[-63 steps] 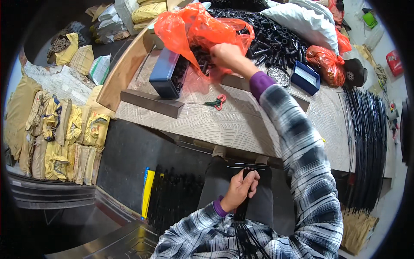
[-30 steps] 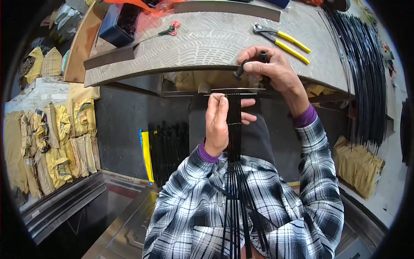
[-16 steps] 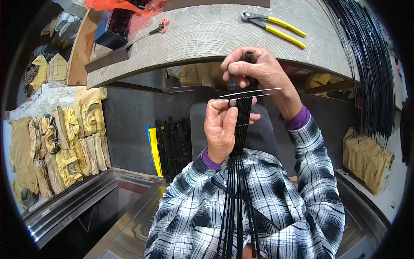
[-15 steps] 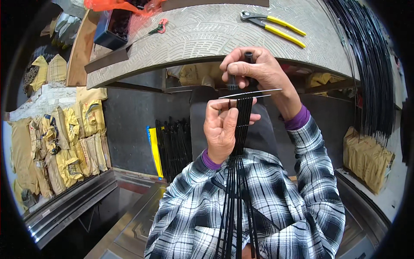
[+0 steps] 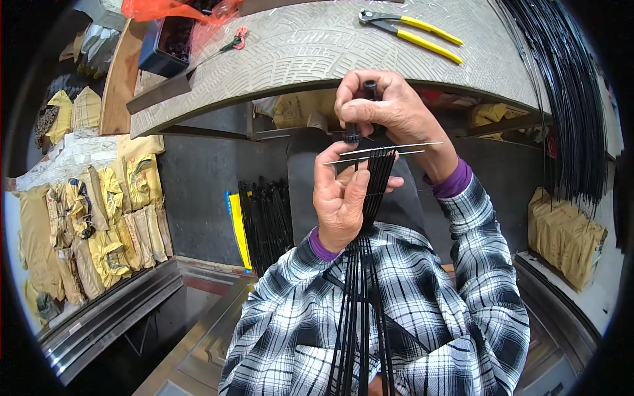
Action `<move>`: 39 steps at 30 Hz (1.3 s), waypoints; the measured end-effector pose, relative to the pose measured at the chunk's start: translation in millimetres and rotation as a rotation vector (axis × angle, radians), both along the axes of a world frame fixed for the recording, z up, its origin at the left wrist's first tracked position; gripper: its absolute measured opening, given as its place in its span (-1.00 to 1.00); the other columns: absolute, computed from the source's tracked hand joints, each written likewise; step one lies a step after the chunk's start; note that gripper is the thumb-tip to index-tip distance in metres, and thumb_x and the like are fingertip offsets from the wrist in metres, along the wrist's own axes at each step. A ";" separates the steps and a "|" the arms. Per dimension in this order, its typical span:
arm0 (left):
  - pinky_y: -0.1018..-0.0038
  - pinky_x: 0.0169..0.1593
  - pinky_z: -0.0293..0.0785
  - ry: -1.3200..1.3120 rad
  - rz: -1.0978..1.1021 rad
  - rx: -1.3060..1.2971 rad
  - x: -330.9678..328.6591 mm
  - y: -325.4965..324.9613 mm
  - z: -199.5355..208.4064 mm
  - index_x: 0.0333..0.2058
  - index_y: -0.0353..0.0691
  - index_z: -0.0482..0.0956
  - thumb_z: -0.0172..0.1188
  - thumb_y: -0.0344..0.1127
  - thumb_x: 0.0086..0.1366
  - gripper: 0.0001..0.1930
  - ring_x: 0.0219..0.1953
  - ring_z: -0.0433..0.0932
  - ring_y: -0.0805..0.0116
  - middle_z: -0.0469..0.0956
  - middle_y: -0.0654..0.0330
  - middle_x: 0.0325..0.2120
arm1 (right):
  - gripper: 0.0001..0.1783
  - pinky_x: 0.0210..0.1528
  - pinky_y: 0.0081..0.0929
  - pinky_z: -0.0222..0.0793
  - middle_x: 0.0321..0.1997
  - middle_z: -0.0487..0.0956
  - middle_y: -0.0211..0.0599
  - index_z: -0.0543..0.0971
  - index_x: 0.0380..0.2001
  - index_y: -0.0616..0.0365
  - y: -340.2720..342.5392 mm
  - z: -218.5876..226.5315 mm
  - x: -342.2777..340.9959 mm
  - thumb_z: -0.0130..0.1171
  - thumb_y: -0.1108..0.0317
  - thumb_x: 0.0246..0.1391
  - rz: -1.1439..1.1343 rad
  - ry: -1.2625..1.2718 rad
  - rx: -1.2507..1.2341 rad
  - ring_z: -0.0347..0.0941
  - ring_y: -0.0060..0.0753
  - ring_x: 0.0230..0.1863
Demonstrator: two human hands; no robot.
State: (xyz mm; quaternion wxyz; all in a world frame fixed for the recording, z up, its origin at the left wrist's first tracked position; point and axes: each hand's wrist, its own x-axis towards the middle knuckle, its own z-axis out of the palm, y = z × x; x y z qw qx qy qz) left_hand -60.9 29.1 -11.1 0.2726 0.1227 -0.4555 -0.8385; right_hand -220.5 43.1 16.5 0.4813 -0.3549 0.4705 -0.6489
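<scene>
My left hand [image 5: 339,206] is closed around a bundle of thin black rods [image 5: 378,177], whose long ends hang down over my plaid shirt. Two thin silvery wires [image 5: 411,152] run crosswise through the top of the bundle, slightly slanted. In my right hand [image 5: 395,109] is a black cylindrical tool [image 5: 353,136] with a ribbed lower end, gripped between thumb and fingers. That lower end is just above my left index finger and close to the left ends of the wires. Its exact kind cannot be made out, and my fingers cover its middle.
On the table [image 5: 284,63] ahead lie yellow-handled pincers [image 5: 422,38], small red-handled scissors [image 5: 236,39] and a dark blue box [image 5: 165,49]. Long black rods [image 5: 571,99] hang over its right end. Wrapped packages [image 5: 99,218] stand at left, another bundle [image 5: 264,214] by my leg.
The black tool has moved a little down and left toward my left index finger. The bundle's top and the wires have tilted, their right ends shifting right. The view has shifted slightly.
</scene>
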 end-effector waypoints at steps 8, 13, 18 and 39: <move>0.46 -0.23 0.52 -0.020 0.039 0.021 -6.6 -2.9 -1.0 -0.09 -0.29 0.00 -0.14 -0.42 0.31 -0.72 -0.31 0.57 0.20 0.43 -0.21 -0.20 | -0.80 -0.62 -0.83 0.20 -0.63 0.44 -0.56 0.51 -0.51 0.16 1.7 -4.9 1.5 0.29 0.31 -0.14 0.015 0.029 0.023 0.30 -0.80 -0.65; 0.46 -0.24 0.52 -0.034 0.047 0.034 -7.0 -3.8 -2.9 -0.10 -0.30 0.01 -0.13 -0.44 0.30 -0.73 -0.33 0.57 0.21 0.44 -0.18 -0.23 | -0.89 -0.57 -0.81 0.21 -0.58 0.43 -0.45 0.46 -0.55 0.21 2.6 -5.7 2.9 0.19 0.43 -0.15 0.002 0.093 0.044 0.30 -0.75 -0.60; 0.43 -0.24 0.53 -0.049 0.073 0.053 -6.8 -3.9 -0.4 -0.05 -0.30 0.00 -0.12 -0.45 0.29 -0.67 -0.32 0.57 0.20 0.44 -0.14 -0.23 | -0.87 -0.51 -0.76 0.23 -0.55 0.42 -0.44 0.45 -0.54 0.23 1.6 -8.8 6.2 0.20 0.46 -0.18 -0.017 0.061 0.005 0.32 -0.72 -0.54; 0.43 -0.27 0.55 -0.056 0.293 -0.043 -6.3 -9.5 0.8 -0.04 -0.25 0.11 -0.07 -0.43 0.28 -0.69 -0.35 0.57 0.22 0.48 -0.03 -0.28 | -0.89 -0.60 -0.84 0.10 -0.47 0.48 -0.49 0.54 -0.38 0.26 39.4 -26.6 54.7 0.16 0.48 -0.03 -0.661 0.001 -0.151 0.23 -0.83 -0.59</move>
